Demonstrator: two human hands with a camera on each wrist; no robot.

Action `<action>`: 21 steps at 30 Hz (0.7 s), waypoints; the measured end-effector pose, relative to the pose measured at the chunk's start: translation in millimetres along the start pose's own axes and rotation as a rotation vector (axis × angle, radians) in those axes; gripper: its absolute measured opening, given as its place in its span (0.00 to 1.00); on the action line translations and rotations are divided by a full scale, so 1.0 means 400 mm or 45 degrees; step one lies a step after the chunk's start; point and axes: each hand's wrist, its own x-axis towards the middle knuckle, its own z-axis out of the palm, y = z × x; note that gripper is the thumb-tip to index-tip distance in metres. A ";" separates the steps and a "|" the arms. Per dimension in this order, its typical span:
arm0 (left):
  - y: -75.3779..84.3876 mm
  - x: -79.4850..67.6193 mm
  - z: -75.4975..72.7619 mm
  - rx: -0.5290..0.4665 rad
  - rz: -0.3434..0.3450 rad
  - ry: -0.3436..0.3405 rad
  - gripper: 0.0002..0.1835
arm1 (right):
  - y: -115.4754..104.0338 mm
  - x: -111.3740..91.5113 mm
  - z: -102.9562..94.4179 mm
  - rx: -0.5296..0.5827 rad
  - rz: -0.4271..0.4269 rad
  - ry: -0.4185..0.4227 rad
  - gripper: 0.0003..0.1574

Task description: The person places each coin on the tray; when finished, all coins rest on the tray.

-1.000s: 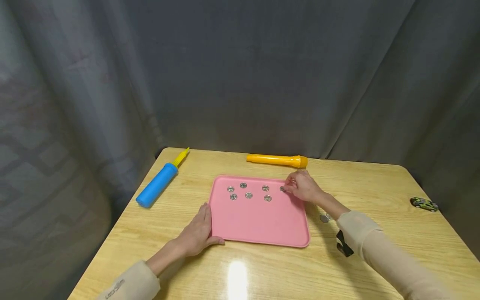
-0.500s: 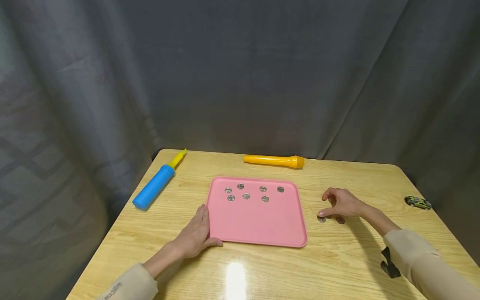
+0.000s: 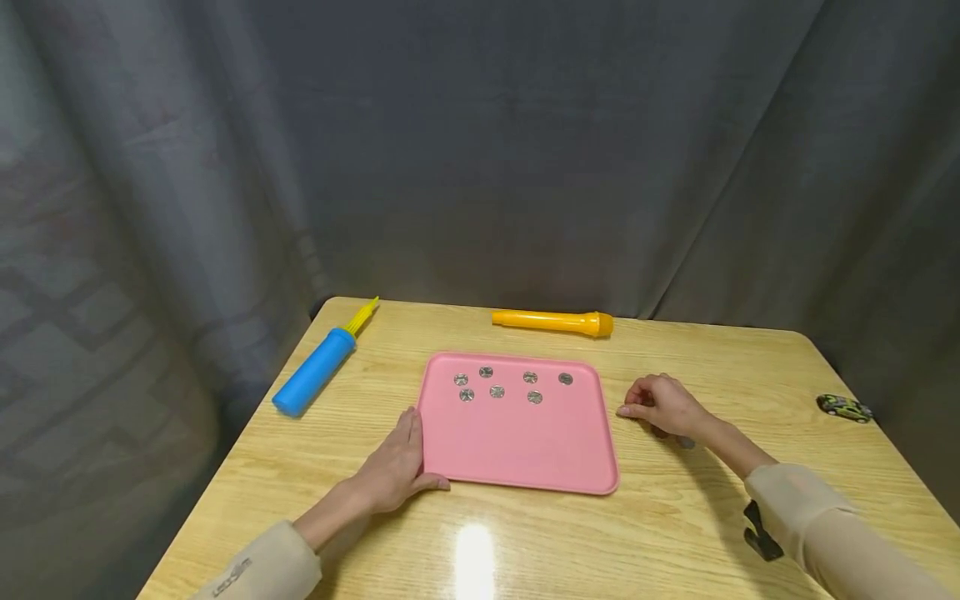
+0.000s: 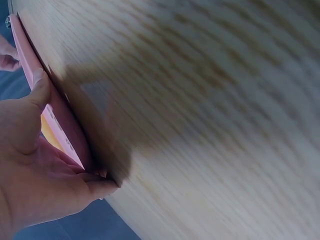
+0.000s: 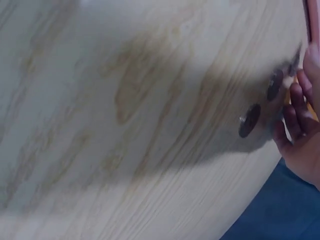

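Observation:
A pink tray (image 3: 517, 442) lies on the wooden table, with several silvery coins (image 3: 497, 392) spread over its far half. My left hand (image 3: 390, 467) rests against the tray's near left corner, fingers straight along the left side and thumb along the front rim (image 4: 62, 110). To the right of the tray, my right hand (image 3: 667, 408) pinches a coin (image 5: 296, 61) just above the table. Two more coins lie beneath that hand, one coin (image 5: 250, 120) farther from the fingertips and another coin (image 5: 274, 84) closer to them. The head view partly hides them.
Behind the tray lies an orange toy microphone (image 3: 551, 322). A blue pump (image 3: 315, 371) with a yellow nozzle is at the table's left edge. At the far right sits a small toy car (image 3: 844, 408). Dark curtains (image 3: 480, 167) hang behind the table.
My right hand has left a coin at the tray's far right, gone right to the loose coins, and lifted one slightly back toward the tray. My left hand has stayed put.

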 end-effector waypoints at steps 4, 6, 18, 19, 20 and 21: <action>0.000 -0.002 0.000 0.017 0.003 -0.004 0.57 | 0.011 -0.002 -0.005 0.028 0.019 -0.014 0.15; 0.001 -0.002 -0.002 0.019 0.005 0.000 0.57 | 0.018 -0.004 -0.006 0.034 0.028 -0.006 0.14; 0.010 -0.006 -0.011 0.007 0.018 0.020 0.57 | -0.010 0.039 -0.010 0.119 0.118 0.131 0.09; 0.010 -0.006 -0.011 0.001 0.016 0.020 0.57 | -0.019 0.052 -0.008 0.135 0.123 0.144 0.08; 0.010 -0.007 -0.010 -0.005 0.013 0.023 0.57 | -0.028 0.065 -0.005 0.160 0.126 0.149 0.08; 0.010 -0.007 -0.008 -0.007 0.010 0.024 0.57 | -0.040 0.078 0.000 0.184 0.112 0.153 0.07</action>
